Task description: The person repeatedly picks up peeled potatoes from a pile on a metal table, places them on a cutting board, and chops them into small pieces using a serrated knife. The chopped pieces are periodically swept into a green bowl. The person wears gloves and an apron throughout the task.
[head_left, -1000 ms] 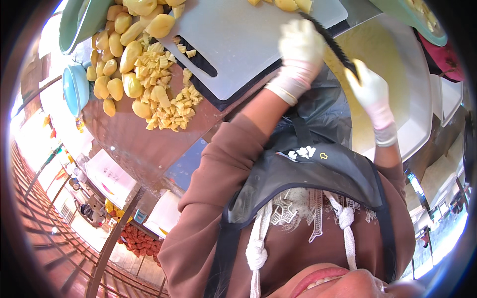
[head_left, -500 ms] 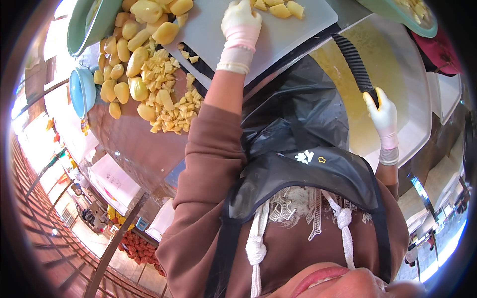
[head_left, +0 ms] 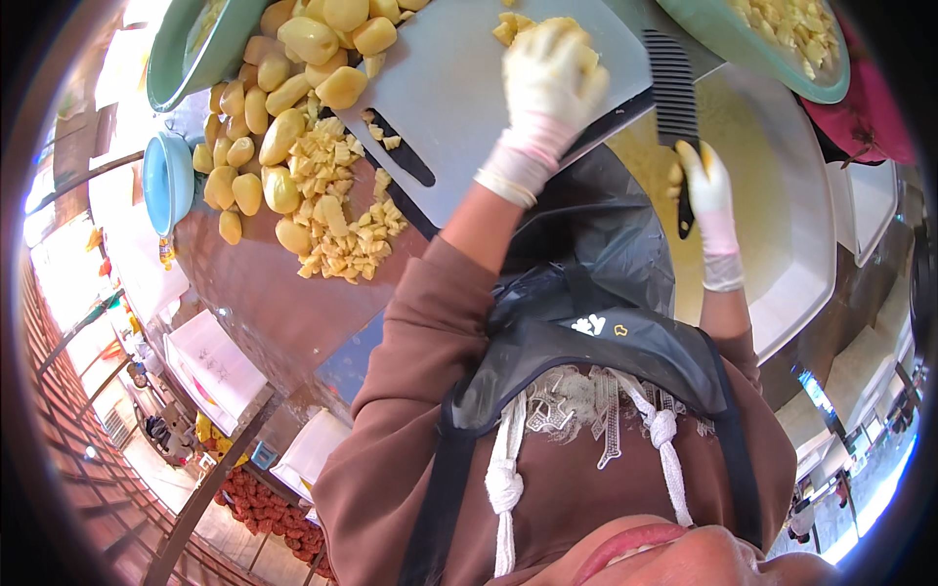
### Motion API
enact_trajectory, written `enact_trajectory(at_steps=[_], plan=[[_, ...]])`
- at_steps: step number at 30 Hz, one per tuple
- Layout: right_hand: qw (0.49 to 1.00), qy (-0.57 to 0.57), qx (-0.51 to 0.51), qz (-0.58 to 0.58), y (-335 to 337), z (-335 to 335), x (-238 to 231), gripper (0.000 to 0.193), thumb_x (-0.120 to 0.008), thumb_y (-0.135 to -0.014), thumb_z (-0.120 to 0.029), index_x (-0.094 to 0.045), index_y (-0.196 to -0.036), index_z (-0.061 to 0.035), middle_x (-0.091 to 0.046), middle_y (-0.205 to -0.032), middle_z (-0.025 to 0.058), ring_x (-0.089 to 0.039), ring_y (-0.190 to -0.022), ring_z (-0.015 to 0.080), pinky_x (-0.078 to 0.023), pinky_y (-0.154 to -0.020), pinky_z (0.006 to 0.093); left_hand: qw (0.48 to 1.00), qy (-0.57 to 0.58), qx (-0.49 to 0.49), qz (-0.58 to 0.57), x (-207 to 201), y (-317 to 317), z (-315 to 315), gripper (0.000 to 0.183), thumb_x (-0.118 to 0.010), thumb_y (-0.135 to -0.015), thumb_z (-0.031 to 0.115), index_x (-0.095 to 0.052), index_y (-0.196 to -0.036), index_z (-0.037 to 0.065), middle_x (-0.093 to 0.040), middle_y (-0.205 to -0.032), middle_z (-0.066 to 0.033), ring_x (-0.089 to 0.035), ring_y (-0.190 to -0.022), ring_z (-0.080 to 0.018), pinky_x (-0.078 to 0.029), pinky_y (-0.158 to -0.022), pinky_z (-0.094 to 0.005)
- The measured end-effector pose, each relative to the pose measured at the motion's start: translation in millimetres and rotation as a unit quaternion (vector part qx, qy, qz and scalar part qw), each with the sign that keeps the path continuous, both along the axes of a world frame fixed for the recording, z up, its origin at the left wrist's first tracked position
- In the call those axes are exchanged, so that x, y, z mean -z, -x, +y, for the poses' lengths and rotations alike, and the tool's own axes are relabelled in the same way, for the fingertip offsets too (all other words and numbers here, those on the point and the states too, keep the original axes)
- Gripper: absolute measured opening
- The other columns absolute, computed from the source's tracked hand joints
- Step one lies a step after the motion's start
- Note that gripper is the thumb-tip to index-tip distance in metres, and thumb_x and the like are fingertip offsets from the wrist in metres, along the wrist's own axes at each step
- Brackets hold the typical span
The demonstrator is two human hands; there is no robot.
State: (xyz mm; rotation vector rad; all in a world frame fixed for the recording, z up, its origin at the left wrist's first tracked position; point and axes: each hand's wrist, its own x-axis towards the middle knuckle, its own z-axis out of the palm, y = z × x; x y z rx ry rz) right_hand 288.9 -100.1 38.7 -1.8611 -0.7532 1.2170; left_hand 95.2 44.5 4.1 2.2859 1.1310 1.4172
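My left hand (head_left: 552,83), in a white glove, is closed over cut potato pieces (head_left: 512,27) on the white cutting board (head_left: 445,98). Yellow potato shows past its fingers, which partly hide it. A black crinkle-cut knife (head_left: 671,93) points away from me, its ridged blade at the board's right edge. Its handle is in my gloved right hand (head_left: 705,186), above a white tub (head_left: 782,293) of cloudy yellowish liquid. Peeled whole potatoes (head_left: 308,41) and a heap of diced potato (head_left: 342,234) lie left of the board.
A green basin (head_left: 181,68) stands at the far left, near a small blue bowl (head_left: 166,186). Another green basin (head_left: 772,73) with cut potato overhangs the tub at the far right. A black-edged slot (head_left: 415,166) is in the board's left corner.
My left hand has slid right across the board to the potato pieces there. My right hand has moved left and away from me, bringing the knife closer to the board.
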Motion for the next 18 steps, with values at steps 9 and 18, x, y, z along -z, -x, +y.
enact_trajectory(at_steps=[9,18], plan=[[0.997,0.033,-0.021,0.071,47,39,25,0.029,-0.056,-0.098,-0.033,-0.056,-0.094,-0.0049,-0.057,-0.065,0.0029,-0.056,-0.047,0.0116,-0.044,-0.043,0.0245,0.923,0.226,0.080,0.301,4,34,118,0.042,-0.061,-0.087,0.035,-0.066,-0.110,0.001,-0.059,-0.125,-0.0235,-0.058,-0.113,-0.0348,-0.045,-0.098,-0.0405],[0.998,0.046,-0.051,-0.015,83,60,23,0.029,-0.062,-0.094,-0.028,-0.055,-0.095,-0.0001,-0.058,-0.064,0.0056,-0.057,-0.049,0.0130,-0.048,-0.047,0.0269,0.976,0.077,-0.054,0.195,22,7,46,0.048,-0.069,-0.074,0.055,-0.068,-0.105,0.018,-0.064,-0.108,-0.0024,-0.057,-0.099,-0.0287,-0.038,-0.084,-0.0459]])
